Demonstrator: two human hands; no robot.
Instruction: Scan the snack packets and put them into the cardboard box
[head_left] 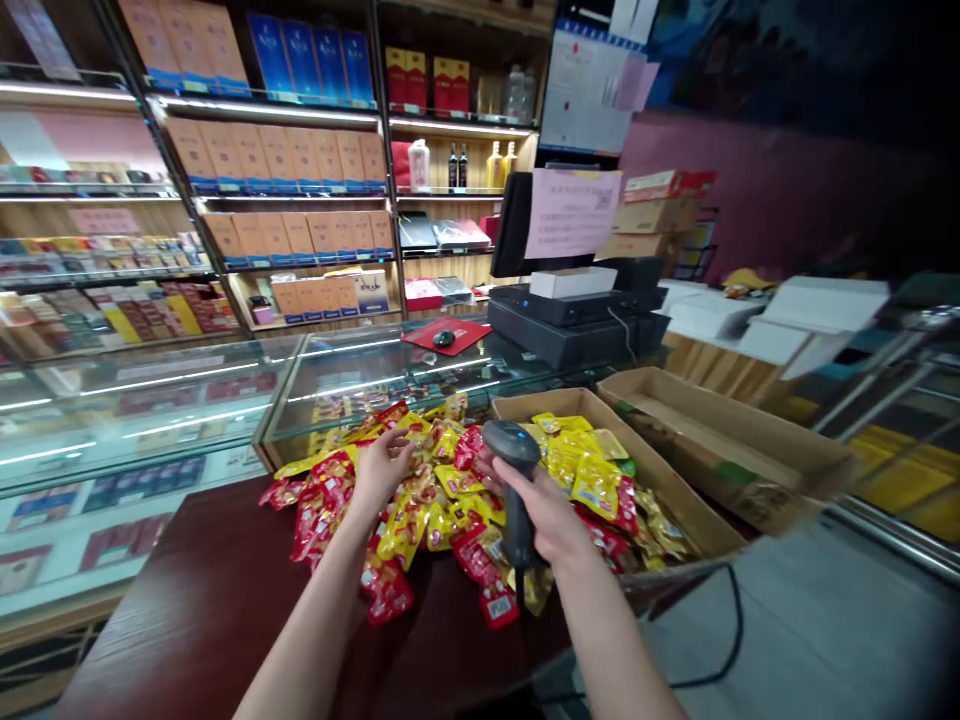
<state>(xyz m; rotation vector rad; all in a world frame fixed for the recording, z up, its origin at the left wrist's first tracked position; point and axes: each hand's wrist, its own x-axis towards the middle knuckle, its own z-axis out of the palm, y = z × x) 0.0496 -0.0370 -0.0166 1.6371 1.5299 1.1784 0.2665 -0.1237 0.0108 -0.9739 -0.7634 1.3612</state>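
My right hand is wrapped round the handle of a dark barcode scanner, whose head points away from me over the snack packets. To its left, my left hand hovers at the pile of red and yellow snack packets, fingers loosely curved and apart, with nothing visible in them. One red packet lies below the scanner with its printed barcode facing up. On the right, a cardboard box holds more yellow, red and gold packets.
The packets lie on a dark red-brown counter against a glass display case. Behind the box stands another open cardboard box. A cash drawer with a monitor and a mouse are farther back. A black cable hangs at right.
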